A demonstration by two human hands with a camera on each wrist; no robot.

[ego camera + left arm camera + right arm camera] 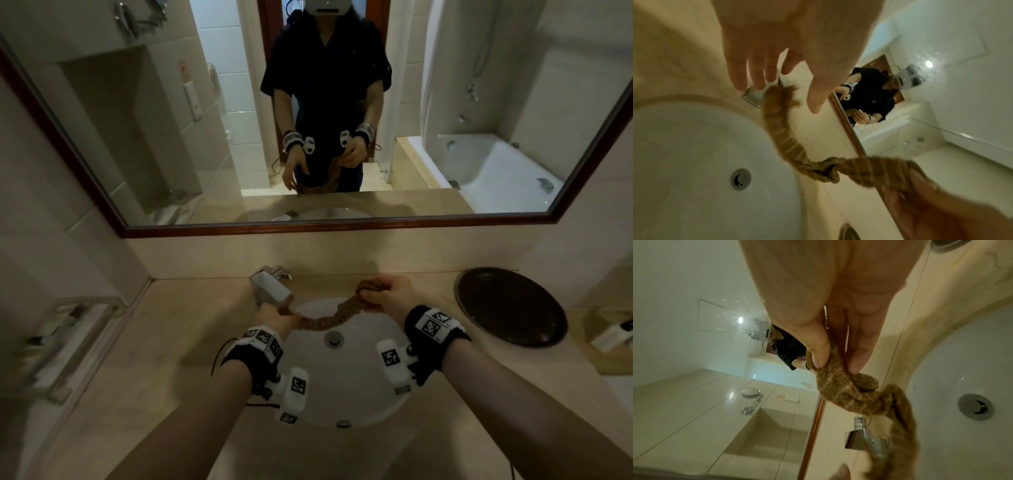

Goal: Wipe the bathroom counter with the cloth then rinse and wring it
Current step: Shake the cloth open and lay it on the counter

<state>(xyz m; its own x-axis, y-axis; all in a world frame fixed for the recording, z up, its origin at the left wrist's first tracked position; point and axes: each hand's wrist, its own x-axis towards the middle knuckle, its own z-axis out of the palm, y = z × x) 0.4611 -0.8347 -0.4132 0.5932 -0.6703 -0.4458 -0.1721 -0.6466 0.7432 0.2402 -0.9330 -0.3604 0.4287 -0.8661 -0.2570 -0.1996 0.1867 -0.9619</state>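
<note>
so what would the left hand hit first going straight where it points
Likely the faucet, just beyond the fingertips of the left hand; the cloth end lies close by, so depth is uncertain.

The sink (342, 387) sits in the counter (164, 342), with the faucet (272, 289) behind its left rim and the mirror (205, 120) on the wall beyond, a round plate (510, 306) lying on the counter to the right, and the cloth (325, 320) spanning the basin's back from left hand (274, 317) to right hand (394, 296).
</note>
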